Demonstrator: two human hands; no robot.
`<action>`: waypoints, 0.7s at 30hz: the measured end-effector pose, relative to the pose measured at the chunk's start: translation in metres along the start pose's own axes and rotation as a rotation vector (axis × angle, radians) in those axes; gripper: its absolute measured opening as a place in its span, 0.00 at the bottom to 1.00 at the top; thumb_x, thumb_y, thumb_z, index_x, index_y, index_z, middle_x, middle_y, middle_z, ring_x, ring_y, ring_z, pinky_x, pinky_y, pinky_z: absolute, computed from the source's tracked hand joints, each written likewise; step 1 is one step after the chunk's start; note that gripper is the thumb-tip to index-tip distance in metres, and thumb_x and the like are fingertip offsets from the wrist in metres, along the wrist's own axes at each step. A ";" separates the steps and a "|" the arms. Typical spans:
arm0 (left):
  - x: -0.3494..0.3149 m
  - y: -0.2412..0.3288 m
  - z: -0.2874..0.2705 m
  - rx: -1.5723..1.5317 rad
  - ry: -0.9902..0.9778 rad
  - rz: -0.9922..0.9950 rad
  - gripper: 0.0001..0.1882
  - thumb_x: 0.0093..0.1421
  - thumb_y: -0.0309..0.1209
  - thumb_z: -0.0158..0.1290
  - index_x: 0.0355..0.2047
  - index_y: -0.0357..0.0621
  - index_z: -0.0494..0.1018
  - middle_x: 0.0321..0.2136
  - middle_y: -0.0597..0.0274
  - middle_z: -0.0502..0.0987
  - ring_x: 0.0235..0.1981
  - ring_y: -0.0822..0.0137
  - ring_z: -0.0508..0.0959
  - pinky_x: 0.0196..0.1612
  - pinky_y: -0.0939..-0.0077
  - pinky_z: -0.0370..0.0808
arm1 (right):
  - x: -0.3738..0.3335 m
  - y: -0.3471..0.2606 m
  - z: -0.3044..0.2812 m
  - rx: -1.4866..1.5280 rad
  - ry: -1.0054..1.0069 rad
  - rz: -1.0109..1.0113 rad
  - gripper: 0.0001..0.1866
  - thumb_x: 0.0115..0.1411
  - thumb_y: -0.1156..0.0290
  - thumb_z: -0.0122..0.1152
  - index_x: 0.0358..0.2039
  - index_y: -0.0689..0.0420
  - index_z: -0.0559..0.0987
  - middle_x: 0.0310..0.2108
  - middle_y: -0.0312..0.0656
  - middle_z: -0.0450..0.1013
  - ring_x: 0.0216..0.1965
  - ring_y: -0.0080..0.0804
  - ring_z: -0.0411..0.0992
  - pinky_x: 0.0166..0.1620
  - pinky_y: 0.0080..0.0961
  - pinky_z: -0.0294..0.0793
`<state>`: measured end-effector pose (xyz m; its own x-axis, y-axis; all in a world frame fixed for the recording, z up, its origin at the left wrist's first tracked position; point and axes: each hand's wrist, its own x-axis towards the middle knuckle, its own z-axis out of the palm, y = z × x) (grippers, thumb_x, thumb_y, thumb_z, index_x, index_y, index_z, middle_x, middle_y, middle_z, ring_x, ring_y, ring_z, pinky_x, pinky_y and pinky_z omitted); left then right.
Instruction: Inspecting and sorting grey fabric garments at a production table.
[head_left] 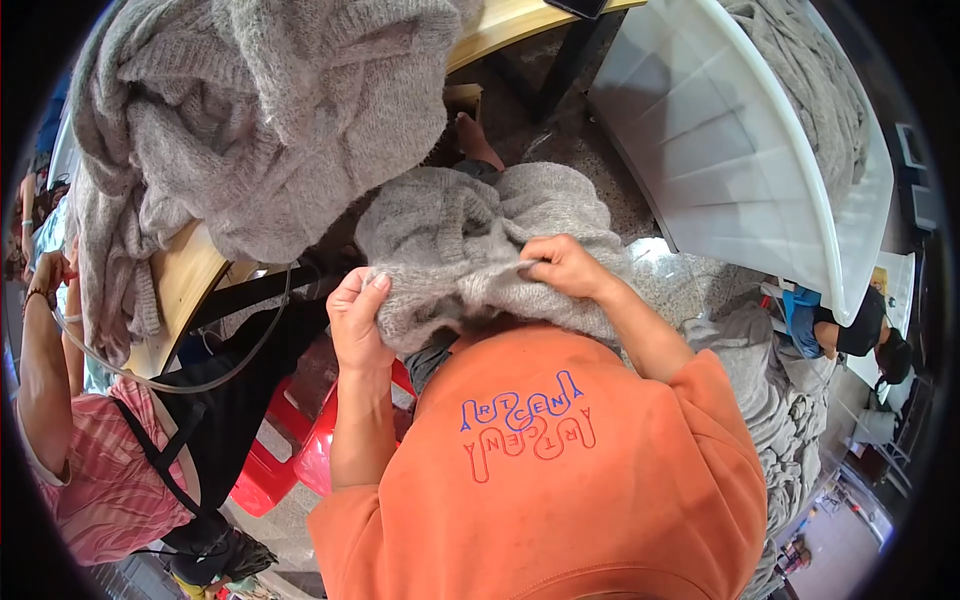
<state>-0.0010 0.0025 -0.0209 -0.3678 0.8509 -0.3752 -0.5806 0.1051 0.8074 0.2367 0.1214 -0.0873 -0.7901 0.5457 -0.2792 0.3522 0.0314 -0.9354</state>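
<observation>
On the lap, both hands pinch the grey sweater (470,250): left hand (358,320) and right hand (565,265) closed tight on it. Best pull it flat, gently.

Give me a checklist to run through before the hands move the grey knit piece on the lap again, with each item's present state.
1. Left hand has a grip on the grey knit piece: ok, fingers pinch its left edge.
2. Right hand has a grip on it: ok, fingers are bunched into the fabric near the middle.
3. Piece free of the grey knit pile on the wooden table: ok, they lie apart.
4. Piece clear of the white tub: ok.
5. Far edge off the floor: cannot tell, it hangs past the knees.
6. Other person's arm at left out of the way: ok.
</observation>
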 end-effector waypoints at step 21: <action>-0.008 -0.016 0.040 0.138 -0.210 -0.141 0.03 0.52 0.24 0.52 0.24 0.37 0.74 0.19 0.70 0.72 0.18 0.83 0.67 0.20 0.89 0.63 | 0.000 -0.090 0.030 -0.525 0.359 -1.024 0.12 0.36 0.80 0.55 0.27 0.65 0.73 0.23 0.43 0.69 0.18 0.30 0.66 0.19 0.24 0.64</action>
<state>0.0405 0.0147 -0.0126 -0.1237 0.9093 -0.3973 -0.5060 0.2866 0.8136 0.1898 0.0930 -0.0094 -0.6672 0.2682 0.6949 -0.1291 0.8772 -0.4625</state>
